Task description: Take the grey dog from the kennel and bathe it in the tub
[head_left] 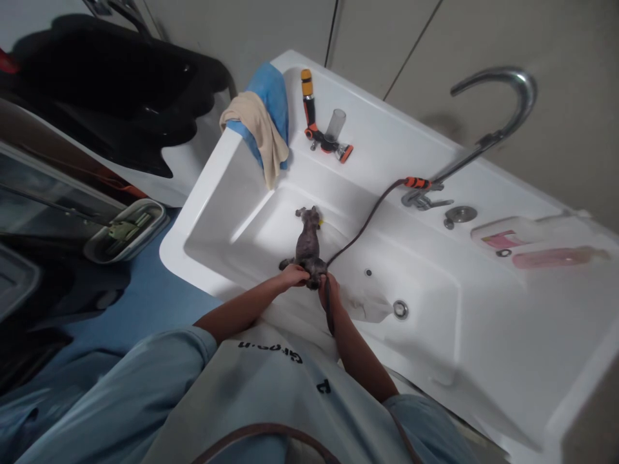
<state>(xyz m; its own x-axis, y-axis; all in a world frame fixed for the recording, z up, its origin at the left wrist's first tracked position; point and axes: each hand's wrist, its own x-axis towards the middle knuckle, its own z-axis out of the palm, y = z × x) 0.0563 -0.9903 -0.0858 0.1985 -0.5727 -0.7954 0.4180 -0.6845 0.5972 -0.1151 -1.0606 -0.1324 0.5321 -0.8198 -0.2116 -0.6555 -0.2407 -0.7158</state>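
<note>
A small, wet, dark-grey animal, seemingly a dog, is on the floor of the white tub, its head end towards me. My left hand is at the left side of its head, fingers curled against the fur. On the other side, my right hand is closed round a thin brown hose, close against the head. From that hand the hose runs up to an orange-and-black connector by the tap. My right fingertips are partly hidden.
A beige cloth and a blue cloth hang over the tub's left corner. A spray gun lies on the back ledge. A curved tap rises at the right, beside pink-labelled bottles. The drain is right of my hands.
</note>
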